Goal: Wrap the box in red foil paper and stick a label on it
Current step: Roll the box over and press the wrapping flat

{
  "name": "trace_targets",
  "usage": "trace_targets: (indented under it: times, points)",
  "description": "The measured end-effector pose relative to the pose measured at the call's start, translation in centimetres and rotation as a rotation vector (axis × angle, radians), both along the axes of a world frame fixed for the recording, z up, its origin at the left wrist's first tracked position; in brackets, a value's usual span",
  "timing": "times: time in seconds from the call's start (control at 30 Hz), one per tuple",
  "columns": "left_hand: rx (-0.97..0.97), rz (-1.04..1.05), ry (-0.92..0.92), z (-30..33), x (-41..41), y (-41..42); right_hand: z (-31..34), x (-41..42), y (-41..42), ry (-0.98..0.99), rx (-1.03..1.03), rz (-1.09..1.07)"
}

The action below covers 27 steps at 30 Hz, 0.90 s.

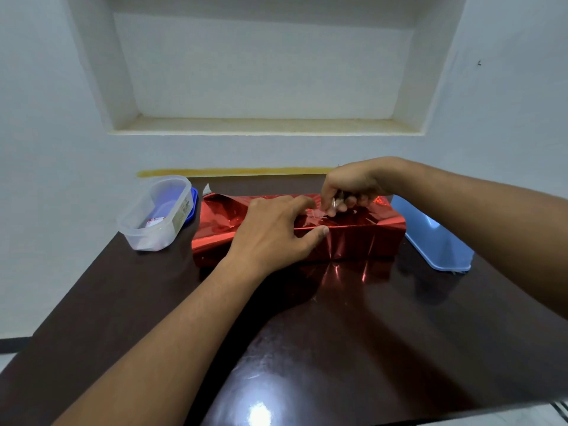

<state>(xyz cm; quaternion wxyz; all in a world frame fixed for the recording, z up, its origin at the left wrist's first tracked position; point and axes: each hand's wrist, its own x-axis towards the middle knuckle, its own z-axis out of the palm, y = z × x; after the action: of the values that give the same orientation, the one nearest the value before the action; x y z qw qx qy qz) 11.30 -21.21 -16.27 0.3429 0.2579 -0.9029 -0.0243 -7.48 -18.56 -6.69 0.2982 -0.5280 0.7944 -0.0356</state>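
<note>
We find the foil-wrapped box [353, 238] mid-tabletop [338, 348]. Left hand [276, 232] presses its top, fingers straight; right hand [350, 186] pinches tape [316, 213] there. Clear container [155, 212] left of box, blue lid [430, 235] right.

The red foil paper [362, 238] around the box is glossy and metallic-looking, creased and throwing bright glints. The dark brown table [338, 348] looks like polished wood or laminate, smooth and mirror-glossy, reflecting the foil. The clear container [155, 216] is translucent, slightly frosted plastic. The light blue tray [436, 241] is smooth plastic. The white wall [46, 133] is matt plaster.
</note>
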Motion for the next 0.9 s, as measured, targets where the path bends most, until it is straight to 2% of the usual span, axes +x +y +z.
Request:
trace_targets:
  times: [0.43, 0.7, 0.9]
  points:
    - [-0.013, 0.027, -0.014, 0.3, -0.2, 0.6, -0.2, 0.1, -0.7, 0.085, 0.052, 0.032]
    - [0.010, 0.043, -0.029, 0.4, -0.3, 0.7, 1.2, 0.5, -2.2, 0.250, 0.286, 0.027]
    - [0.021, 0.044, -0.030, 0.5, -0.2, 0.8, 1.7, 1.3, -3.1, 0.356, 0.384, -0.003]
